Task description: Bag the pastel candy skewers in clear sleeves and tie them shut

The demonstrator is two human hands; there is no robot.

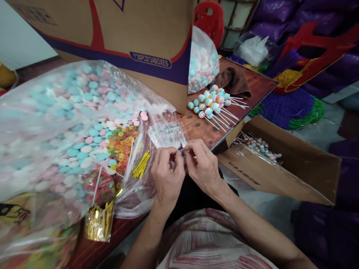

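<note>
Already stacked on the dark wooden tabletop (pixel 252 84): a heap of finished candy skewers of pastel pink, blue and white discs on thin white sticks (pixel 214 104), heads toward the big brown cardboard carton (pixel 126 33), sticks fanning out to the right. More lying in the open brown cardboard box (pixel 280 164) below the table edge. Plenty left, judging by the large clear plastic bag of loose pastel candy discs (pixel 64 123), the small clear bag of bright ring sweets (pixel 123 144) and the bundle of yellow twist ties (pixel 141 164). Currently pinched between both thumbs and forefingers, over the lap just off the table edge: a tiny red-and-blue piece (pixel 180 148), possibly a wrapper end, too small to read its long axis or heading. Left hand (pixel 167 175) and right hand (pixel 204 168) both curled nearly closed, fingertips meeting on it.
</note>
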